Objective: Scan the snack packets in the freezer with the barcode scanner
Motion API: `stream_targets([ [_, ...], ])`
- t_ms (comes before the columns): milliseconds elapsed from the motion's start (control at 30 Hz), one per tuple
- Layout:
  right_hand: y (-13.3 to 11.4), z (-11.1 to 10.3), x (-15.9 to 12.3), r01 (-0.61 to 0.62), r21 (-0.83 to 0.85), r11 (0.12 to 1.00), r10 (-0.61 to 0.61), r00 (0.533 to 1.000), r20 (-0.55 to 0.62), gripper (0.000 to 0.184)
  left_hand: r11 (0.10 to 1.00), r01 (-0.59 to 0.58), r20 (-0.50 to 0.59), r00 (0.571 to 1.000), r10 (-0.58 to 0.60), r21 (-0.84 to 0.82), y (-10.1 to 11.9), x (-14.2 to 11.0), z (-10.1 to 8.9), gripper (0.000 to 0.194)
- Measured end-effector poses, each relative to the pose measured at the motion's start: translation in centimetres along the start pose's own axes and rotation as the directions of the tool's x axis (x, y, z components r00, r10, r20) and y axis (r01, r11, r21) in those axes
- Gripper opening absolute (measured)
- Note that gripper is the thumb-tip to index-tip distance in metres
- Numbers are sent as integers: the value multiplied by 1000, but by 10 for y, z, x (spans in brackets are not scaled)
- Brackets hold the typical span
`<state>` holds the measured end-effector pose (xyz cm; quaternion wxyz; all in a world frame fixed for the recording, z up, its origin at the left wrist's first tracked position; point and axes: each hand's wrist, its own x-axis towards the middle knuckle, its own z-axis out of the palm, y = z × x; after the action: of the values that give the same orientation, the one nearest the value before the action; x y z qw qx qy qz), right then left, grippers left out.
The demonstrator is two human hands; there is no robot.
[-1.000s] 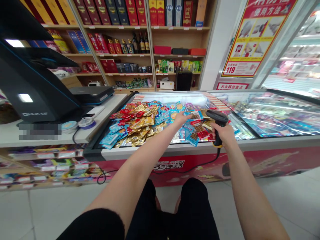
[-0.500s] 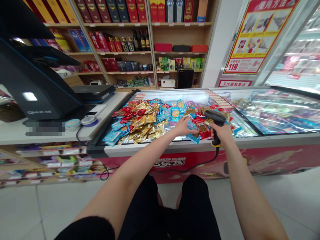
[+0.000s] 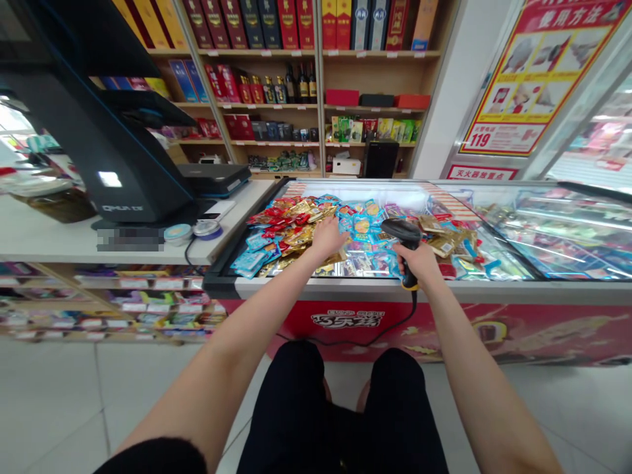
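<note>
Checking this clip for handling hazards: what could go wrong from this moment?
The cable of the corded barcode scanner, held in the right hand, droops down the front of the chest freezer, so it could catch on the person's legs. The left hand is over loose, heaped snack packets, which might slide, and a packet could get knocked out of place.

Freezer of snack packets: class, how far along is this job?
Looks done: the snack packets lie spread across the chest freezer. In hand: the right hand grips a corded barcode scanner, and the left hand rests on the packets. Left: the heaped packets, though which were scanned cannot be told.
</note>
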<state>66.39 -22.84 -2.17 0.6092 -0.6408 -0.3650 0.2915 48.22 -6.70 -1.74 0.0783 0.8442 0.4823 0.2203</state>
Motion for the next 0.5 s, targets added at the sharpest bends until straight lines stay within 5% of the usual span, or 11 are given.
stream_targets([
  [267, 0, 55, -6, -5, -41, 999, 10, 994, 112, 23, 997, 60, 52, 997, -57, -49, -63, -9, -15, 70],
  [500, -8, 85, -14, 26, -90, 996, -10, 986, 168, 21, 992, 118, 13, 993, -117, -43, -59, -18, -21, 33],
])
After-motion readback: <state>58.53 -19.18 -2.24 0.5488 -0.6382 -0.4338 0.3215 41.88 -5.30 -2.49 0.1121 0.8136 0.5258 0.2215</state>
